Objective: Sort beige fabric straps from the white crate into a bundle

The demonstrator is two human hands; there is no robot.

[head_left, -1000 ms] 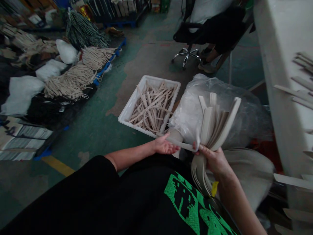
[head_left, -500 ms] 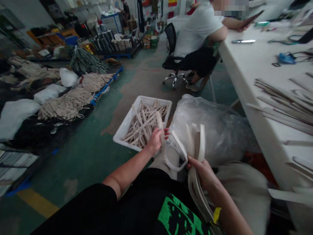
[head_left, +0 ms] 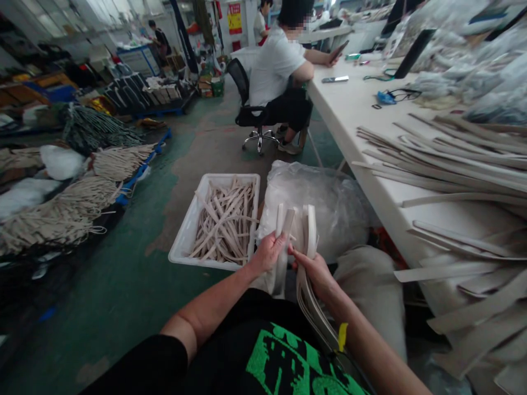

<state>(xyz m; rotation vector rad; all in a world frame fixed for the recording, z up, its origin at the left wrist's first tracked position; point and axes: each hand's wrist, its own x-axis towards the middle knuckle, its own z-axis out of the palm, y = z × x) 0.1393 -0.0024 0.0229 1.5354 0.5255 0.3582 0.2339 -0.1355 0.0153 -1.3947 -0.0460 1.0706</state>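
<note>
Your left hand (head_left: 268, 253) has come in from over the tub's edge toward your right hand (head_left: 316, 274), and the pale strip (head_left: 289, 220) that curved in a wide loop between them now stands nearly upright. Your view has also swung, so more of the table (head_left: 349, 118) shows on the right. Your left hand is closed on that strip, thumb across it, with the end rising above your grip and the rest hanging below in front of your lap. Your right hand is clamped round a bundle of strips (head_left: 311, 230), whose ends stick up above your fist while their lengths bend down past your black shirt (head_left: 222, 356). The fingertips of the two hands nearly meet; you cannot tell from here whether they touch. A yellow tag (head_left: 342, 336) sits by your right forearm. Just beyond your left hand, a white tub (head_left: 181, 244) on the floor holds a tangle of beige strips (head_left: 226, 222). A clear plastic bag (head_left: 329, 203) lies beyond your right hand, next to the tub. More long strips (head_left: 444, 159) spread over the table, some overhanging its near edge. Farther off, a person (head_left: 274, 71) sits in a black chair (head_left: 240, 77).
</note>
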